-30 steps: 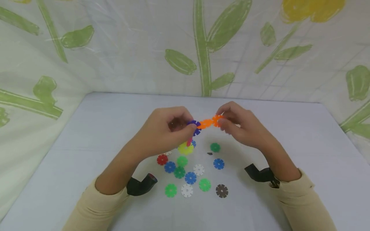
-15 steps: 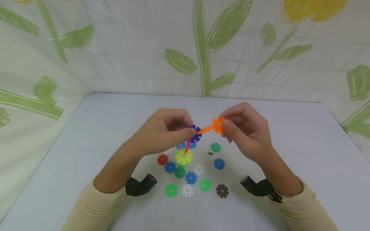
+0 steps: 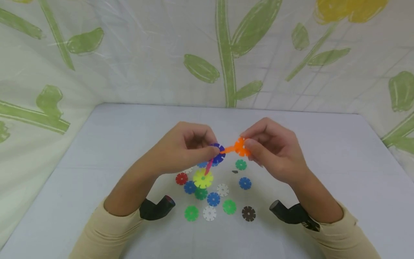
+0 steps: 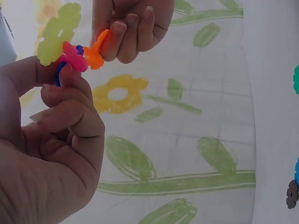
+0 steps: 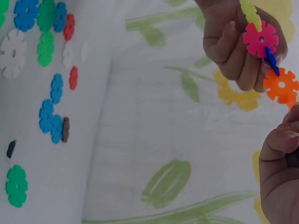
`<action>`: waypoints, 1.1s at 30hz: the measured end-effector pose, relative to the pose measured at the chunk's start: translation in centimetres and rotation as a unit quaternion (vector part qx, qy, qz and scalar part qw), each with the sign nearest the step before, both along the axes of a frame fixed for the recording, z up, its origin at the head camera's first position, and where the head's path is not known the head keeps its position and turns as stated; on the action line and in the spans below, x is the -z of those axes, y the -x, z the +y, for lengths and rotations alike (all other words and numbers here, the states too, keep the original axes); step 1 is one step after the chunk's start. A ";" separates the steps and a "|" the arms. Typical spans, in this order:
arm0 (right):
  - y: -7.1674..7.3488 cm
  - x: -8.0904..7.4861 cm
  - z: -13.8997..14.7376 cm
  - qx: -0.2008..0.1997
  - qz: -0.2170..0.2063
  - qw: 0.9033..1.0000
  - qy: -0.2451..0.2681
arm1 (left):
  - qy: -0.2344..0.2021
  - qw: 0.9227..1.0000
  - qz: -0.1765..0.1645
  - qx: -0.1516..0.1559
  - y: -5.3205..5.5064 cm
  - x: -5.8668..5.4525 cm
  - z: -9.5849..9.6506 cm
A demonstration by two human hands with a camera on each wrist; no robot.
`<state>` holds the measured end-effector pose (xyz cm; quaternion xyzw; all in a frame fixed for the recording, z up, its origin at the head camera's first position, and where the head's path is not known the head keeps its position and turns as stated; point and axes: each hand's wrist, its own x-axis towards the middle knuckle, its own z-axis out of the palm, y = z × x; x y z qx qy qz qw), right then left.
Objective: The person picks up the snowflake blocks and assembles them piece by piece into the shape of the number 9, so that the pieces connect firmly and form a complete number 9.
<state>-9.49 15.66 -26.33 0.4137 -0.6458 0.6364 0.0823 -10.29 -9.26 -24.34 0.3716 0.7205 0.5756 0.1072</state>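
A chain of slotted plastic discs is held in the air between both hands. My left hand (image 3: 184, 153) pinches the dark blue disc (image 3: 221, 156) between thumb and fingers. At the chain's right end, my right hand (image 3: 276, 153) pinches an orange disc (image 3: 240, 147). Between them, a second orange disc (image 3: 229, 149) sits nearly edge-on, joined to both. Below the blue disc hangs a pink disc (image 3: 208, 167), with a larger yellow disc (image 3: 203, 181) at its lower end. The right wrist view shows the pink disc (image 5: 252, 41) face-on, while the blue disc (image 5: 271, 59) appears edge-on there.
Loose discs lie on the white table (image 3: 129, 118) below the hands: red (image 3: 182, 178), blue (image 3: 245, 183), green (image 3: 229, 207), white (image 3: 209, 213) and brown (image 3: 248, 213). A small dark chip (image 3: 235, 172) lies near a green disc (image 3: 240, 164). A flower-patterned curtain (image 3: 155, 54) rises behind.
The held chain has come down slightly, and its yellow disc has swung lower and left. My right hand has turned, shifted right, then returned slightly left. Both hands keep their pinch.
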 end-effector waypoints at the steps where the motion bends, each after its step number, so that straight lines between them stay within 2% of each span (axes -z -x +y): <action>1: 0.0 0.0 0.0 -0.004 0.000 1.000 -0.002 | 0.001 1.000 0.000 0.001 0.0 -0.1 0.0; 10: 0.4 0.5 -0.2 -0.038 0.030 0.999 -0.018 | -0.001 1.000 -0.004 0.010 -0.2 -0.1 -0.1; 13: 0.5 0.7 -0.4 -0.032 0.026 0.999 -0.022 | 0.010 1.000 -0.006 0.011 -0.2 -0.3 -0.4; 15: 0.3 0.7 -0.5 -0.023 0.023 0.999 -0.033 | 0.034 0.999 -0.007 0.014 -0.1 -0.4 -0.8; 19: -0.1 0.9 -1.0 -0.002 0.031 0.997 -0.067 | 0.113 0.993 0.030 -0.005 -0.1 -0.9 -1.8; 22: -0.2 1.0 -1.3 0.015 0.043 0.994 -0.095 | 0.147 0.986 0.074 -0.034 0.0 -1.2 -2.4; 24: -0.2 1.1 -1.5 0.029 0.050 0.992 -0.111 | 0.143 0.985 0.089 -0.041 0.1 -1.2 -2.4; 27: -0.3 1.2 -1.7 0.041 0.055 0.989 -0.130 | 0.136 0.986 0.092 -0.035 0.2 -1.1 -2.1; 33: 0.0 1.4 -2.4 0.030 0.059 0.986 -0.152 | 0.146 0.985 0.093 -0.023 0.3 -0.8 -1.8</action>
